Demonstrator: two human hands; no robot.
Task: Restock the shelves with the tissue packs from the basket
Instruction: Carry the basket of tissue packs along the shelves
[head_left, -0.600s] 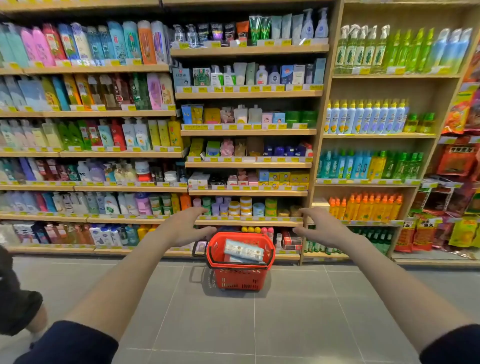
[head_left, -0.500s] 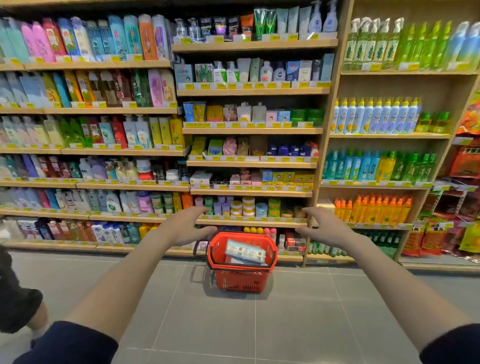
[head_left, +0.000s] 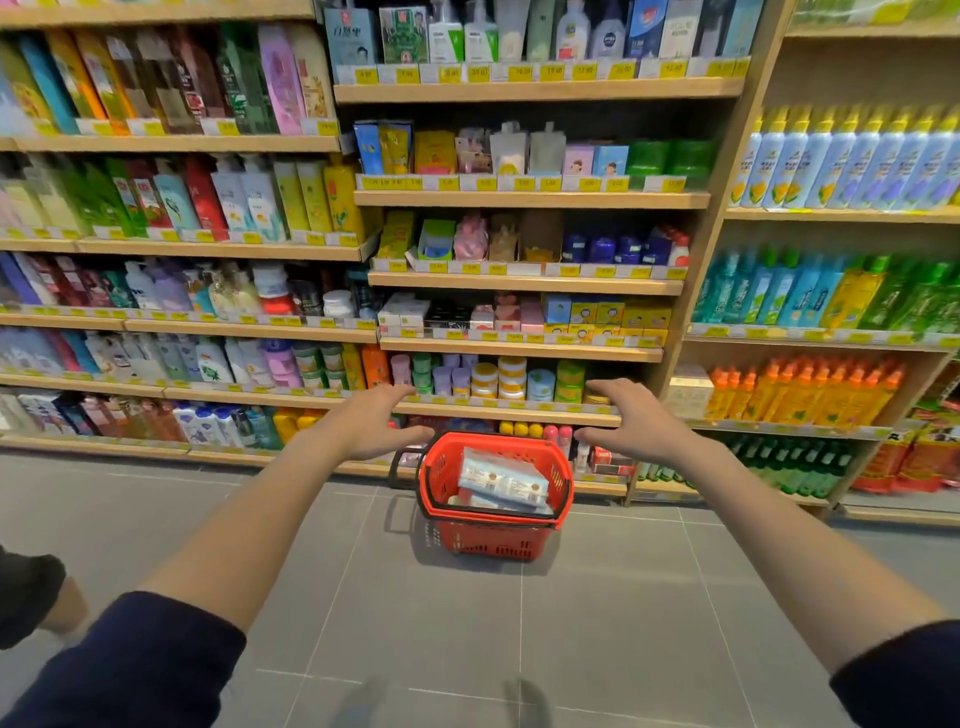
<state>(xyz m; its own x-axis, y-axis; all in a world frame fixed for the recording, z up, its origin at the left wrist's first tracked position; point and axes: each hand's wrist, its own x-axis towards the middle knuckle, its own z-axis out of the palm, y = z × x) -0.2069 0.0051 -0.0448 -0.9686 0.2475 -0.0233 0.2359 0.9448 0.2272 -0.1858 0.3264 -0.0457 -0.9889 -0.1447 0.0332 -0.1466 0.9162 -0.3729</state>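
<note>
A red plastic basket (head_left: 447, 483) stands on the grey tiled floor in front of the middle shelf unit. Pale blue and white tissue packs (head_left: 503, 480) lie inside it, one on top and tilted. My left hand (head_left: 371, 423) is stretched forward above and to the left of the basket, fingers spread, holding nothing. My right hand (head_left: 631, 421) reaches out above and to the right of it, also spread and empty. Neither hand touches the basket.
Wooden shelves (head_left: 519, 349) packed with bottles, jars and boxes fill the wall ahead; yellow price tags line their edges. Orange and green bottles (head_left: 800, 389) stand on the right. Another person's leg (head_left: 57, 608) shows at the left edge.
The view has closed in on the shelves and basket. Both arms stay outstretched and empty, still flanking the basket.
</note>
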